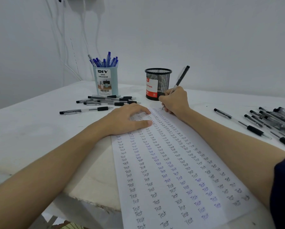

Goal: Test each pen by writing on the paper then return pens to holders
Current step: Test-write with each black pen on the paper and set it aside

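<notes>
A long white paper [176,172] filled with columns of the word "Test" lies on the white table. My left hand [128,119] rests flat on its far left part, fingers straight. My right hand [174,100] grips a black pen [179,79] with its tip on the paper's far end. A pale blue holder [106,80] labelled "DIY Desk Organizer" holds several blue pens [105,61]. A black mesh holder [157,84] stands just behind my right hand, with no pens showing above its rim.
Several black pens [105,101] lie loose in front of the blue holder. Another pile of black pens [270,123] lies at the right edge. White cables [83,30] hang on the wall behind. The table's front edge [88,194] runs under my left forearm.
</notes>
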Tool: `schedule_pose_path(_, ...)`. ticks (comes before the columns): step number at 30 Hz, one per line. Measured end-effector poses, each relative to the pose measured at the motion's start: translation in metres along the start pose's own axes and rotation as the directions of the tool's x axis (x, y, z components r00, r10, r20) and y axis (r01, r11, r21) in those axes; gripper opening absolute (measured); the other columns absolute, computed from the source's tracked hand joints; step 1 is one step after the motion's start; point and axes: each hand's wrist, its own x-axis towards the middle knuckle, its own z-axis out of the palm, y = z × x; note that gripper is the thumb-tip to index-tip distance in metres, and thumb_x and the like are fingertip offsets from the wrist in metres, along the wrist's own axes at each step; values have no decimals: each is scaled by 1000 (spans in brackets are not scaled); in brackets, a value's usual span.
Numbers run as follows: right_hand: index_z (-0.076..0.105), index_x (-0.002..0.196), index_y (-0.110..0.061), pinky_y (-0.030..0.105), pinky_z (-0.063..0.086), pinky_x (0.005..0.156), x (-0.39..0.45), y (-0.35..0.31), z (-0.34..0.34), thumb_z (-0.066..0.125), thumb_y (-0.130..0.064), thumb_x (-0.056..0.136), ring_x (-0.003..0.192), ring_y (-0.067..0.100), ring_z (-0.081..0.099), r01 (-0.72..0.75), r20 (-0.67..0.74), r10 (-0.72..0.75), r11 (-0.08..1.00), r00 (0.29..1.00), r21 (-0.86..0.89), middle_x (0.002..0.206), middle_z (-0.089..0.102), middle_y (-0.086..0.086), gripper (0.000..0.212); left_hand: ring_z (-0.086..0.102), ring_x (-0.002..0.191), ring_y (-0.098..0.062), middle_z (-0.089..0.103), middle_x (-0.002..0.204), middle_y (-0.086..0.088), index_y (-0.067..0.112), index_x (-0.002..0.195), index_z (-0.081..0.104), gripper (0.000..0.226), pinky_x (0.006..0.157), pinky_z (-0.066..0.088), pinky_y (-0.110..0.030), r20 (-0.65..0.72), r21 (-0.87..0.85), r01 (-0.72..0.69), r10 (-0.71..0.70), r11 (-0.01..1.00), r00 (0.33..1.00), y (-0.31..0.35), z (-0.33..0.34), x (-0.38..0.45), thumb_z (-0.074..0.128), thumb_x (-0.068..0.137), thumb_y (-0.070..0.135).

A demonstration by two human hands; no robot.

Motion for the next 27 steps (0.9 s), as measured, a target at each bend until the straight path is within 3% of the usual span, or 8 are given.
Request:
schedule_pose_path(5, 38, 51, -13, 14, 33, 32, 1, 1, 0, 52, 5, 73, 30, 8, 48, 18, -2, -18, 1000, 1000, -22, 54, 51, 8, 31, 37, 127, -3, 46, 132, 21, 48, 118, 50, 54, 109, 29, -33, -5, -11, 4, -4, 1000, 1000, 0, 0, -1, 48, 71, 73)
schedule_pose_path(19, 45, 58, -11, 13, 34, 31, 4, 4, 1, 57, 2, 75, 27, 3, 47, -19, -11, 19, 1000, 1000, -9, 59, 54, 8, 24, 37, 127, -2, 45, 135, 21, 45, 123, 48, 60, 110, 30, -37, 1, 32, 5, -5, 999, 1000, 2, -1, -2, 45, 72, 75)
schedule_pose_path(23, 41, 54, -13, 15, 36, 33, 3, 2, 1, 56, 3, 75, 35, 11, 51, 2, -10, -2, 999, 1000, -35, 54, 51, 5, 31, 37, 127, -2, 45, 135, 21, 45, 123, 48, 62, 110, 30, -38, -3, 44, 7, -7, 999, 1000, 2, 0, -2, 41, 69, 76)
schedule_pose_path(27, 45, 53, -10, 13, 29, 30, 0, 0, -3, 55, -1, 76, 27, 6, 42, -80, -42, 85, 990, 995, 119, 52, 52, 8, 27, 39, 125, -2, 47, 133, 21, 46, 121, 49, 71, 109, 31, -37, -12, 36, -1, 1, 999, 1000, 0, 1, -1, 36, 62, 83)
